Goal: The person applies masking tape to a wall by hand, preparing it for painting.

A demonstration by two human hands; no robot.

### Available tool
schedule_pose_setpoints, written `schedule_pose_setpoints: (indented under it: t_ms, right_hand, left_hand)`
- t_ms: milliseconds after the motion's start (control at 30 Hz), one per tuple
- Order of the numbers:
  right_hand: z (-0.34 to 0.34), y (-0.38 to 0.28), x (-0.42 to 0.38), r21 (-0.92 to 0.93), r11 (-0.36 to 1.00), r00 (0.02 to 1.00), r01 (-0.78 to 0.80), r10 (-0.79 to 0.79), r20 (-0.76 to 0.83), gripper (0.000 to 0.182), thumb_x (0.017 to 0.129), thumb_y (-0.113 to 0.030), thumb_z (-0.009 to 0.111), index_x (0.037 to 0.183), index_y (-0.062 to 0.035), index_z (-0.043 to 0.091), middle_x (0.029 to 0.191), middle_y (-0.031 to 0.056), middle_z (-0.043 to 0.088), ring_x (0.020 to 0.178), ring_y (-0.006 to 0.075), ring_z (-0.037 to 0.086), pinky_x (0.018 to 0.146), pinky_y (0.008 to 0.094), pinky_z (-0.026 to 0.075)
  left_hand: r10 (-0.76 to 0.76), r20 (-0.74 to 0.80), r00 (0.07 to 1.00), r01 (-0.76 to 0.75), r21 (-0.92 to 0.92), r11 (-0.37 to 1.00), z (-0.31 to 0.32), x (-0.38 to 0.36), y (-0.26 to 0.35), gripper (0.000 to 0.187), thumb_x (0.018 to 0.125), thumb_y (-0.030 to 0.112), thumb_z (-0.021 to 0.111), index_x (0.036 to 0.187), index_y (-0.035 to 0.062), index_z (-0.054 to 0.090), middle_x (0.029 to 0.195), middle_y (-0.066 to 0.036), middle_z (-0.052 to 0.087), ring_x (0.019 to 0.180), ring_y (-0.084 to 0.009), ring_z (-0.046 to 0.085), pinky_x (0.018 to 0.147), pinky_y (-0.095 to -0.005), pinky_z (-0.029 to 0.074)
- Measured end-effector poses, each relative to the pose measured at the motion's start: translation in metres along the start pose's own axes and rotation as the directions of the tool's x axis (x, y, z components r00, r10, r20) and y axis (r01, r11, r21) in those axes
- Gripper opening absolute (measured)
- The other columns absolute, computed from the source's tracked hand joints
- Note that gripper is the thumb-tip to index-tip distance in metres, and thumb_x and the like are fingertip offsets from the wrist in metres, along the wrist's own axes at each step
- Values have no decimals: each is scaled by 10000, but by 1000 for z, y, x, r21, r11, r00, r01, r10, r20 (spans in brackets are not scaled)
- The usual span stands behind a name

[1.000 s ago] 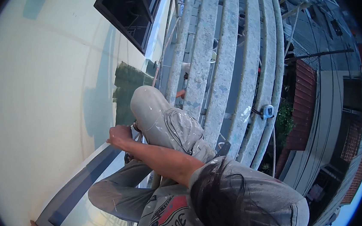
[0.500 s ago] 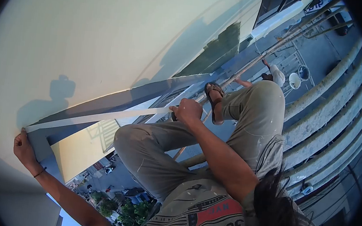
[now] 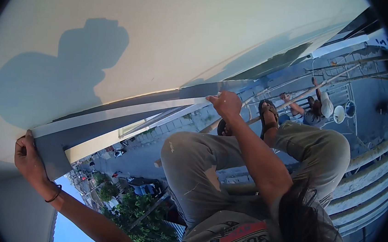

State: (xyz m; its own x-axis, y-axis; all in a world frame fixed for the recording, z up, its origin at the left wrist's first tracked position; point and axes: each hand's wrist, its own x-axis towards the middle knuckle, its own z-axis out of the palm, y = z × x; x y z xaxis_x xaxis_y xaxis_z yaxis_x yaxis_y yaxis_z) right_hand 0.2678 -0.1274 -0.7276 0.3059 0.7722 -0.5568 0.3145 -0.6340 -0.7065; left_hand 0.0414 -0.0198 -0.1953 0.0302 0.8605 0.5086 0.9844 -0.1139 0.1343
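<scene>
A long strip of pale masking tape (image 3: 125,110) stretches between my two hands along the grey edge band (image 3: 82,130) under the cream wall. Its far left end meets the fingertips of my left hand (image 3: 30,157), whose fingers are curled, with one tip pressing at the wall corner. My right hand (image 3: 226,106) pinches the other end of the strip, fingers closed, near the middle of the view. Whatever sits inside the right palm is hidden by the back of the hand.
Bamboo scaffold poles (image 3: 364,182) run beneath and beside my bent legs (image 3: 199,167). Lower down, another person (image 3: 320,106) is on the scaffold near white buckets (image 3: 339,114). A tree (image 3: 139,217) and parked motorbikes stand far below.
My right hand and the strip's right end have moved up and closer to the wall edge, and the strip lies nearer the grey band. The view has shifted; my left hand stays at the corner.
</scene>
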Motion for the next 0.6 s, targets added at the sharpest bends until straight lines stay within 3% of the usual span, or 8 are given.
schedule_pose_setpoints:
  t_ms: [100, 200, 300, 400, 600]
  right_hand:
    - [18, -18, 25, -23, 991, 990, 133, -134, -33, 507, 870, -574, 760, 897, -72, 823, 944, 190, 780, 954, 388, 745, 832, 492, 568]
    - [29, -34, 37, -48, 986, 985, 163, -165, -44, 477, 866, -554, 761, 881, -81, 822, 951, 167, 783, 984, 378, 730, 865, 498, 541]
    - [46, -40, 45, -43, 975, 971, 219, -222, -93, 516, 872, -564, 755, 864, -52, 816, 898, 205, 766, 940, 406, 722, 850, 511, 559]
    - [57, -45, 47, -65, 979, 977, 194, -199, -80, 466, 888, -545, 737, 907, -87, 823, 943, 149, 781, 982, 378, 707, 897, 516, 510]
    - [60, -51, 42, -76, 988, 987, 135, -141, -77, 425, 931, -531, 701, 994, -132, 833, 1022, 129, 771, 1090, 352, 667, 984, 512, 465]
  left_hand:
    - [-12, -8, 1000, 12, -24, 1000, 3, -5, 4, 329, 1024, 252, 733, 792, 67, 590, 792, 55, 534, 746, -59, 423, 691, -220, 365]
    - [-28, -30, 999, 27, -40, 999, 5, -10, 9, 327, 1025, 258, 731, 799, 64, 596, 798, 52, 545, 753, -58, 436, 699, -218, 375]
    - [-21, -36, 999, 19, -39, 999, 7, -13, 16, 326, 1029, 265, 726, 804, 65, 600, 796, 51, 552, 749, -56, 441, 698, -216, 376]
    - [-35, -33, 999, 33, -41, 999, 7, -16, 21, 324, 1031, 268, 724, 807, 69, 601, 794, 49, 558, 747, -52, 445, 696, -216, 377]
    - [-64, -63, 996, 61, -37, 997, 8, -17, 22, 313, 1030, 273, 729, 817, 81, 605, 778, 60, 541, 726, -39, 427, 666, -210, 356]
